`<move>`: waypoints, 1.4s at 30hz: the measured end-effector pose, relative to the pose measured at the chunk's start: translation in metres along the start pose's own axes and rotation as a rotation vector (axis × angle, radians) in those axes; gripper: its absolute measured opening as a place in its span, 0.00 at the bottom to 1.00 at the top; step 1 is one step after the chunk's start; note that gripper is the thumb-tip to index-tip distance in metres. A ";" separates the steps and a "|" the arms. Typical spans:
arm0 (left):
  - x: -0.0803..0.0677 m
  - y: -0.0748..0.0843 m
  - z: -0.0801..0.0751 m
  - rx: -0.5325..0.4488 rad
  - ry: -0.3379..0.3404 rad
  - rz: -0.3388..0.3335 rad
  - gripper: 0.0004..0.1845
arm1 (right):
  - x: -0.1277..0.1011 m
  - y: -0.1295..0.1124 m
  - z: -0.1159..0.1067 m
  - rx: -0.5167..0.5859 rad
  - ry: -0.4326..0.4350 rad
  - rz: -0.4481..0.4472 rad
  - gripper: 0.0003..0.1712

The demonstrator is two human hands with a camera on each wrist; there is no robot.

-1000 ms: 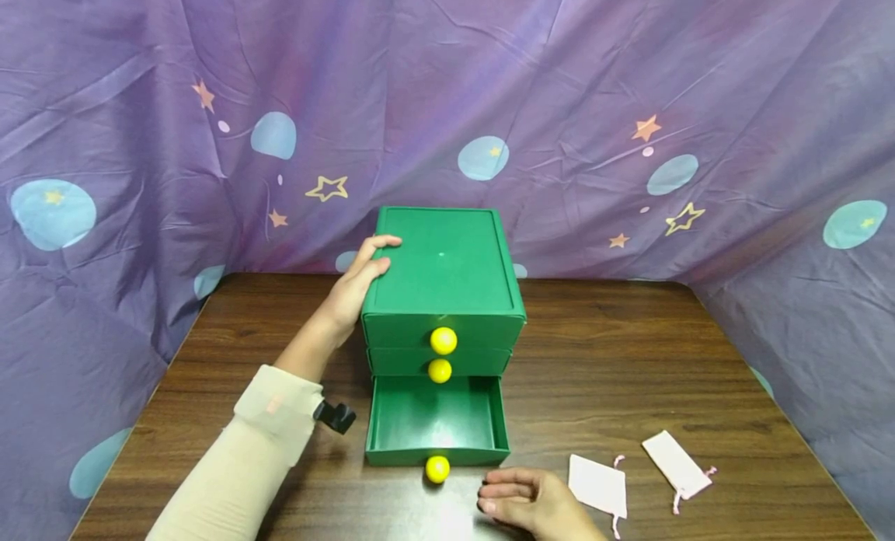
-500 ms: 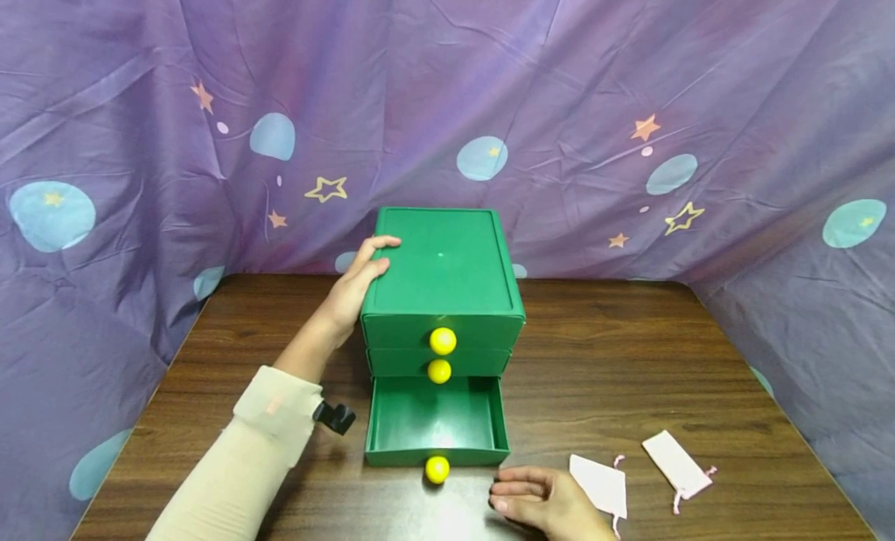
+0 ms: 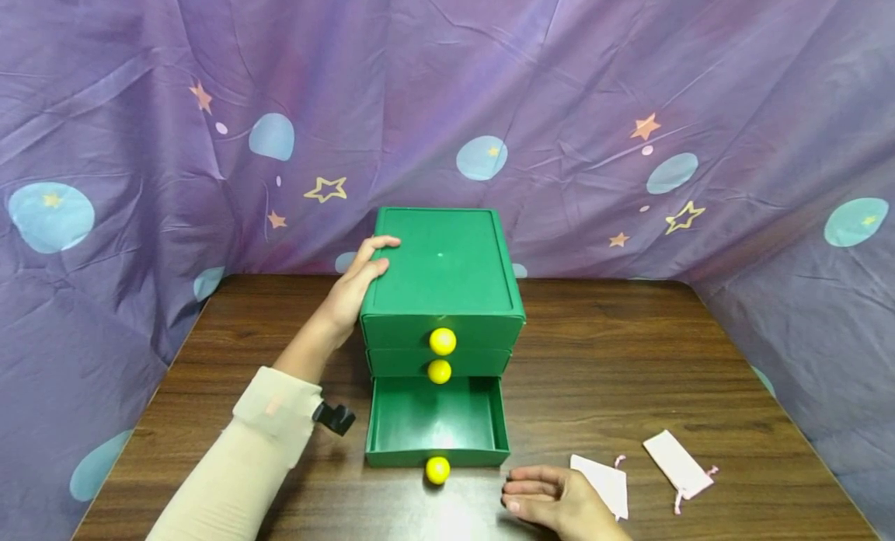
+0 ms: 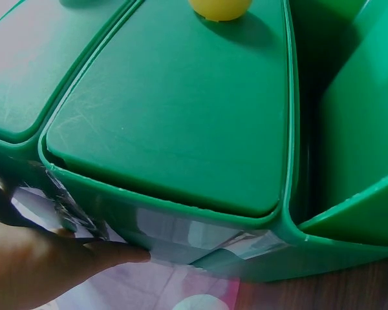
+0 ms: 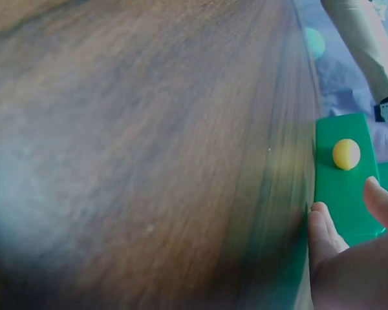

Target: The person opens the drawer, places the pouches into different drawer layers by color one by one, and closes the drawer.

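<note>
A green drawer unit [image 3: 440, 265] with yellow ball knobs stands on the table. Its bottom drawer [image 3: 437, 417] is pulled out and bare inside; the upper two are closed. My left hand [image 3: 353, 288] rests against the unit's left side, fingertips over the top edge; in the left wrist view, part of that hand [image 4: 45, 258] touches the taped side. My right hand [image 3: 559, 500] hovers low over the table, right of the drawer's front, fingers loosely bent and holding nothing. Just behind it lies a small white drawstring pouch [image 3: 607, 483], partly hidden by the hand.
Another white drawstring pouch [image 3: 676, 463] with pink cords lies farther right on the brown wooden table [image 3: 601, 354]. A purple patterned cloth [image 3: 447, 98] hangs behind and along both sides. A black strap device [image 3: 336, 418] sits at my left cuff.
My right hand has slid a little to the right, away from the pulled-out drawer, and covers more of the nearer pouch. My left hand and the drawer unit stay put.
</note>
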State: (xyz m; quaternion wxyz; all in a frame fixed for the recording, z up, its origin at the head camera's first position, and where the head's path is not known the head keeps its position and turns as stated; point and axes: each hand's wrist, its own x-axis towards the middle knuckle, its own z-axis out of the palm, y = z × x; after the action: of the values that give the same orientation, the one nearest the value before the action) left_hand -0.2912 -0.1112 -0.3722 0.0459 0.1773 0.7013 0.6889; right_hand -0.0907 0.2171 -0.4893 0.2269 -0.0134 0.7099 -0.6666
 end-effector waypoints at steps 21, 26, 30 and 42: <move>0.000 -0.001 0.000 -0.002 -0.007 0.004 0.23 | -0.010 -0.003 -0.019 -0.060 0.106 0.030 0.33; 0.000 -0.001 -0.001 -0.003 -0.009 0.000 0.24 | -0.010 -0.002 -0.026 -0.059 0.086 0.002 0.32; 0.000 0.000 -0.001 0.003 -0.008 0.001 0.24 | -0.012 -0.002 -0.032 -0.057 0.082 0.024 0.32; 0.000 0.000 -0.001 0.002 -0.006 -0.001 0.24 | -0.019 -0.002 -0.047 -0.151 0.147 0.043 0.33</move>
State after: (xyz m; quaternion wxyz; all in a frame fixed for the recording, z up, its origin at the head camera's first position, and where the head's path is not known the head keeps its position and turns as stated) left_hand -0.2918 -0.1123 -0.3722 0.0480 0.1791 0.7020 0.6877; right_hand -0.0898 0.2672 -0.4809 0.1869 0.0339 0.7729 -0.6054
